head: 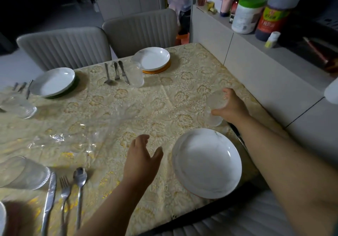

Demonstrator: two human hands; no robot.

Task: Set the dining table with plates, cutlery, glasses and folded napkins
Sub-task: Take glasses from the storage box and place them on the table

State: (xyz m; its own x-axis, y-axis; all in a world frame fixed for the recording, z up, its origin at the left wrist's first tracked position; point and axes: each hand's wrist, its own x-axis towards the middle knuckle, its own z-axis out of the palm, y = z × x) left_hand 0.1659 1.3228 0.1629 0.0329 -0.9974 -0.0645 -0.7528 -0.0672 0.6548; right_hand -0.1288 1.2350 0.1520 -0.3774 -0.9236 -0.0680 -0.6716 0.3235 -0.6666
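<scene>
Your right hand (230,106) wraps its fingers round the frosted clear glass tumbler (215,110) at centre right, just above the round white plate (206,162), while your left hand (141,160) hovers with fingers loosely spread.

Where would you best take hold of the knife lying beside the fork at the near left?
Pinch the knife by its handle, the end nearest the person, coming from above. It lies flat, so only its top and edges offer grip, and the fork lies close on its right.
</scene>
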